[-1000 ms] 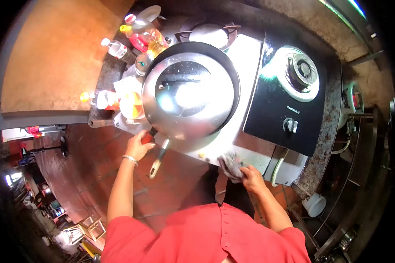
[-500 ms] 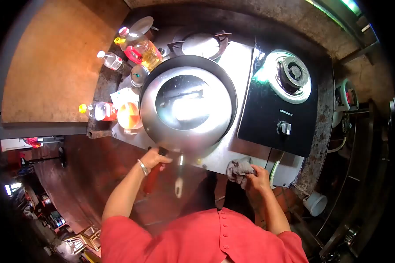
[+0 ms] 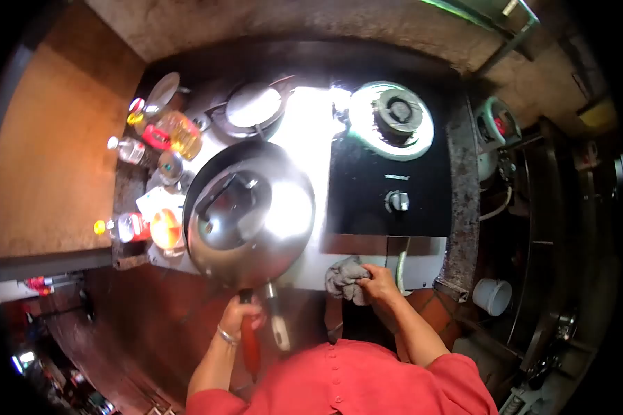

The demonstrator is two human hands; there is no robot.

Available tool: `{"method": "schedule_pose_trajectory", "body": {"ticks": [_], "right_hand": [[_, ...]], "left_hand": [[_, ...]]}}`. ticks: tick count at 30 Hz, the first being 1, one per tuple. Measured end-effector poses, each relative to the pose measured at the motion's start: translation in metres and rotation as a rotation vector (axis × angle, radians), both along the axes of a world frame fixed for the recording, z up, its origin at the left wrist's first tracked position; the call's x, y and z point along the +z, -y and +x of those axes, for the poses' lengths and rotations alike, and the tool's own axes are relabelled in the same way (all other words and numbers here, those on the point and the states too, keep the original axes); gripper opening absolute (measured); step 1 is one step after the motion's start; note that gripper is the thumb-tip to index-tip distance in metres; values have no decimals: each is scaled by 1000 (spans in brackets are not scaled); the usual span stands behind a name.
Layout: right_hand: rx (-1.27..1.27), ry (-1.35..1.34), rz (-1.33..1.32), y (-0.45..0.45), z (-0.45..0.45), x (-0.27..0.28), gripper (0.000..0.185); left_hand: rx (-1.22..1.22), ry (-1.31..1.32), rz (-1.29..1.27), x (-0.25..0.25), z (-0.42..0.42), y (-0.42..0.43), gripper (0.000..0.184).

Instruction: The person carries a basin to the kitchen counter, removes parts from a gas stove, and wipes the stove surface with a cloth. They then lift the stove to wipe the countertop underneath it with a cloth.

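Observation:
A large dark pan with a shiny metal lid (image 3: 256, 235) on top stands at the front of the metal counter. Its red handle (image 3: 250, 346) points toward my body, and my left hand (image 3: 241, 315) is closed round the handle's upper part. Just right of it a utensil with a pale handle end (image 3: 280, 332) sticks out from under the lid. My right hand (image 3: 381, 283) grips a crumpled grey cloth (image 3: 347, 279) at the counter's front edge, below the black gas stove (image 3: 394, 187).
Bottles (image 3: 180, 135), a jar (image 3: 170, 166) and an orange-and-white container (image 3: 166, 228) stand left of the pan. Behind it is a second burner (image 3: 253, 105). A white bucket (image 3: 492, 296) stands on the floor at the right.
The view has turned and shifted, so the counter appears farther left and lower. My left hand now holds the red handle, which points more toward my body. The cloth stays in my right hand.

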State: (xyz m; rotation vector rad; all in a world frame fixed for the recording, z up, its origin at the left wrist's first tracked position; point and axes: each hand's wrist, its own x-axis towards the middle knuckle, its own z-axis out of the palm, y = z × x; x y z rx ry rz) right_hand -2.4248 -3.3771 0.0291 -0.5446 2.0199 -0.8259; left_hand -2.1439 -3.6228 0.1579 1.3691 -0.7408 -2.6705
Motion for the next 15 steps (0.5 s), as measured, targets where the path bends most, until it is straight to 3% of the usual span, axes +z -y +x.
{"method": "schedule_pose_trajectory", "body": {"ticks": [10, 15], "right_hand": [[93, -163, -74, -1, 0, -11, 40], [121, -119, -55, 1, -3, 0, 42]], "left_hand": [[-26, -78, 12, 30, -7, -28, 13], [-2, -44, -6, 46, -18, -38, 13]]}}
